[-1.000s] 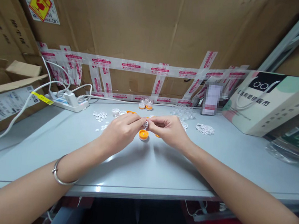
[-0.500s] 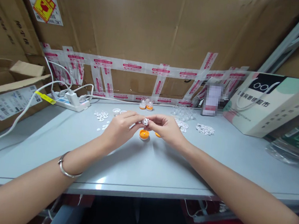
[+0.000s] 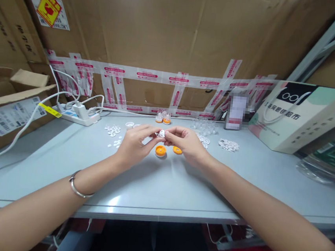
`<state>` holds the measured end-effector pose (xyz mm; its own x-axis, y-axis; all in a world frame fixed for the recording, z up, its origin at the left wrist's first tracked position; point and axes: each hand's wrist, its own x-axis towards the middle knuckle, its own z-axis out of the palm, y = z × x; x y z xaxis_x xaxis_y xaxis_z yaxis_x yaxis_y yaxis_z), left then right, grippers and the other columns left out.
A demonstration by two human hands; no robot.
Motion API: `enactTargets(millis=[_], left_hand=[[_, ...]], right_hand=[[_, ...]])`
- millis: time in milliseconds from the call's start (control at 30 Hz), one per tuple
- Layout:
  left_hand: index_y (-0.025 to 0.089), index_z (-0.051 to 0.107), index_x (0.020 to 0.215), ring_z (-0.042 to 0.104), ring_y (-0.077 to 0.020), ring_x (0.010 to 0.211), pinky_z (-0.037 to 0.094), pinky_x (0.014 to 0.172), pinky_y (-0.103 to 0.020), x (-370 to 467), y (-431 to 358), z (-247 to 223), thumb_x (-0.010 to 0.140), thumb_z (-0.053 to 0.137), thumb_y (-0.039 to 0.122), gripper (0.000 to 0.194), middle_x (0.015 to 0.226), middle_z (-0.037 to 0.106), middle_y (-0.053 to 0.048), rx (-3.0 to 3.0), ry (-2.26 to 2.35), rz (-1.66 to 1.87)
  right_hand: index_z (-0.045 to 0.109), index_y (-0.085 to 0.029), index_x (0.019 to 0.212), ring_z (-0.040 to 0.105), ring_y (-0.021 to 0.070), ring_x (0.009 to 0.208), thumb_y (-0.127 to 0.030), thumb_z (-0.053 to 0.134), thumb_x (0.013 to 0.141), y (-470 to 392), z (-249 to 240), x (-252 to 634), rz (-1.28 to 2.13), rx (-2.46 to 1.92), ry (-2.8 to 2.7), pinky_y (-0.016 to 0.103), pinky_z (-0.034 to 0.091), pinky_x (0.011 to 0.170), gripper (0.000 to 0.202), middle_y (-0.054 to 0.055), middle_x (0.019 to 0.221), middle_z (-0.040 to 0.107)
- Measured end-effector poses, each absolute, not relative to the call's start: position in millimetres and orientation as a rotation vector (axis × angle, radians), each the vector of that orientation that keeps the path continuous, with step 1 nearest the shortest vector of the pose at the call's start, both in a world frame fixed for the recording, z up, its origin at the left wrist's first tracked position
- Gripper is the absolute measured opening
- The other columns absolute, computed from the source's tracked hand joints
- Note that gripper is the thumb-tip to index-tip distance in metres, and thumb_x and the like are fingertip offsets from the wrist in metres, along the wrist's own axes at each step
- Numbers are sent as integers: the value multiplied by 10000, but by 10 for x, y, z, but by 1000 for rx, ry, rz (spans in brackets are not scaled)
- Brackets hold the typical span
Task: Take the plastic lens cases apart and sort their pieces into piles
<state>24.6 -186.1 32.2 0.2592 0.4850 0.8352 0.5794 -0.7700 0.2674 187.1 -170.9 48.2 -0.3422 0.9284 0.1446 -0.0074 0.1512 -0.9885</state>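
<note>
**Two hands pinch a small white part above the orange caps**

The person's left hand (image 3: 138, 142) and right hand (image 3: 186, 143) meet over the middle of the grey table (image 3: 161, 188), fingertips drawn together on a small white part (image 3: 162, 133) held just above the surface. On each hand the thumb and forefinger are pressed onto the part from either side, while the other fingers curl loosely behind. A silver bangle (image 3: 79, 184) sits on the left wrist.

Directly below the held piece an orange cap (image 3: 160, 151) lies on the table, and a second orange cap (image 3: 177, 150) lies just beside it, close under the right hand. To the left of the hands are scattered white discs (image 3: 113, 130); to the right lies a heap of white lace-like pieces (image 3: 228, 145). Further back, near the wall, stand two clear pieces with orange bases (image 3: 163, 118) and a cluster of clear plastic parts (image 3: 204, 126).

A white power strip (image 3: 76, 114) with cables rests at the table's left rear, next to an open cardboard box (image 3: 6, 106). A printed paper bag (image 3: 299, 114) leans at the right, and taped cardboard (image 3: 163, 42) forms the back wall
</note>
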Motion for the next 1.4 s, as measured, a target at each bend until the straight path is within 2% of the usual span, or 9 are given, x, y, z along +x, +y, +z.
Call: enactTargets(millis=[200, 300, 433, 633, 867, 1000, 1100, 1267, 1400], left_hand=[[168, 605, 891, 557, -97, 674, 455, 662, -224, 195, -1822, 307, 794, 559, 175, 107, 780, 635, -28, -2347, -908, -1532], [173, 603, 863, 545, -95, 645, 448, 642, -226, 154, -1809, 347, 795, 560, 209, 88, 770, 629, -26, -2322, -1020, -1573], [167, 603, 894, 547, -103, 651, 442, 630, -238, 133, -1776, 359, 801, 543, 223, 125, 790, 638, -37, -2394, -1125, -1574], [159, 617, 895, 544, -100, 649, 437, 605, -225, 144, -1769, 334, 796, 536, 211, 138, 800, 648, -40, -2455, -1251, -1614], [169, 622, 975, 580, -106, 667, 476, 610, -219, 154, -1766, 317, 822, 505, 247, 208, 830, 656, -48, -2463, -1318, -1740], [162, 622, 1001, 613, -121, 743, 514, 669, -233, 163, -1764, 298, 832, 497, 287, 244, 871, 656, -62, -2560, -1321, -1899], [137, 652, 907, 621, -132, 714, 531, 660, -251, 180, -1786, 316, 819, 516, 317, 242, 800, 672, -66, -2654, -1377, -2015], [147, 679, 793, 608, -120, 637, 526, 596, -231, 199, -1818, 356, 782, 572, 313, 198, 731, 678, -50, -2717, -1442, -2022], [170, 680, 778, 608, -125, 657, 522, 605, -229, 184, -1810, 343, 780, 576, 312, 176, 715, 667, -32, -2800, -1393, -1906]], right_hand=[[612, -140, 682, 555, 51, 557, -265, 671, 665, -1614, 445, 1904, 1593, -986, -1311, 190, 473, 610, 140, 0, 631, 623], [603, -141, 684, 563, 70, 546, -270, 684, 647, -1482, 523, 2059, 1373, -1015, -1335, 210, 480, 588, 157, 12, 616, 623], [600, -144, 796, 591, 109, 572, -278, 674, 658, -1227, 657, 2462, 786, -1161, -1614, 244, 477, 580, 206, 18, 610, 633], [670, -161, 691, 608, 157, 636, -224, 600, 684, -944, 612, 2853, 272, -1711, -2098, 244, 419, 561, 94, 48, 649, 676], [712, -175, 707, 622, 177, 708, -181, 571, 679, -853, 492, 2896, 60, -1814, -2299, 238, 399, 587, 143, 54, 732, 702], [720, -180, 743, 610, 187, 694, -253, 603, 676, -886, 521, 2874, 12, -1806, -2234, 255, 393, 579, 153, 67, 744, 694], [710, -177, 775, 594, 179, 659, -337, 588, 703, -1041, 582, 2710, 104, -1617, -2117, 268, 401, 573, 214, 65, 721, 681], [666, -166, 886, 614, 155, 723, -410, 570, 737, -1474, 602, 2226, 821, -1070, -1914, 265, 463, 621, 301, 51, 805, 682], [660, -189, 896, 619, 131, 791, -392, 600, 730, -1687, 544, 2000, 1165, -835, -1836, 273, 485, 722, 269, 33, 853, 683]])
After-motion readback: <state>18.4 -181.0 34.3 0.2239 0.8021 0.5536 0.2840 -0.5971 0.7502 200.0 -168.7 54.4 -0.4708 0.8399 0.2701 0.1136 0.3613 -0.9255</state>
